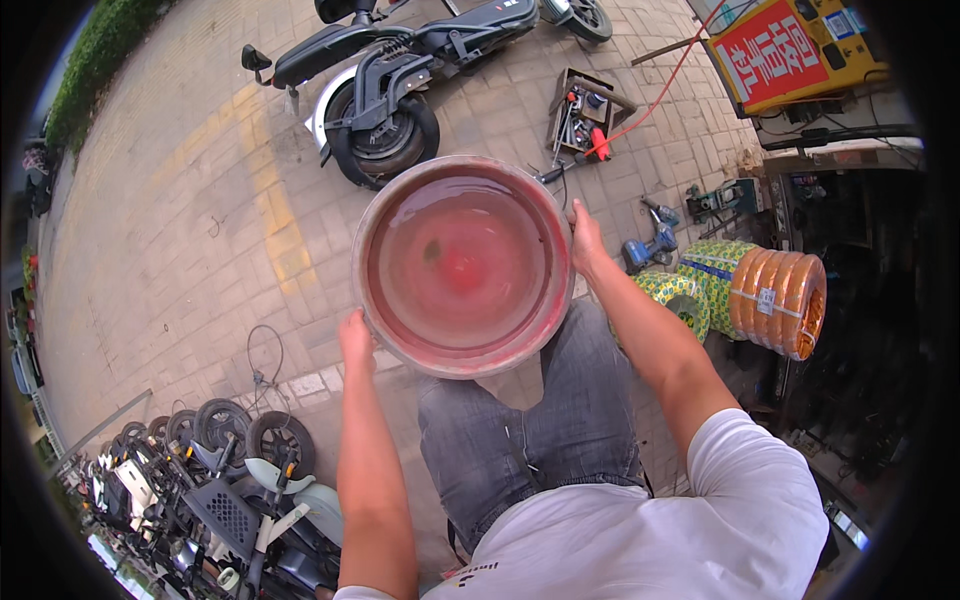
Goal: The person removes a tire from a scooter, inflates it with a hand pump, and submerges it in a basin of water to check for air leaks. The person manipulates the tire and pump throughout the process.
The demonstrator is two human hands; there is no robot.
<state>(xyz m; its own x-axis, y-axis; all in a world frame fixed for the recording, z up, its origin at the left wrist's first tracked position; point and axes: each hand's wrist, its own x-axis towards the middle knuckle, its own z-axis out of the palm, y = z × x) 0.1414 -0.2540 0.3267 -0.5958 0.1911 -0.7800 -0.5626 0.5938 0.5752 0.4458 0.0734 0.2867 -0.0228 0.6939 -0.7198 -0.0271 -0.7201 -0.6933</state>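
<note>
Person carries a wide red basin w/ both hands, held out in front above the knees. Left hand is clamped on the rim at its near-left edge; right hand is clamped on the far-right edge, thumb over the lip. Basin sits between the two hands, roughly level, w/ what looks like shallow clear water in it.

Doing it well, as I judge it: keep the rim level, both grips opposite each other so the weight stays balanced, walk slow so liquid doesn't slosh over. Watch the footing, since the basin blocks the view of the ground straight ahead.

Beyond the right hand: a tool tray on the paving, cordless drill just past the wrist, stacked tyre rolls further right. Beyond the basin's far edge: a dark scooter.

Hard to tell: fingers under the rim are hidden, feet are covered by the basin, liquid depth unclear, the dark spot on the basin floor can't be identified.
</note>
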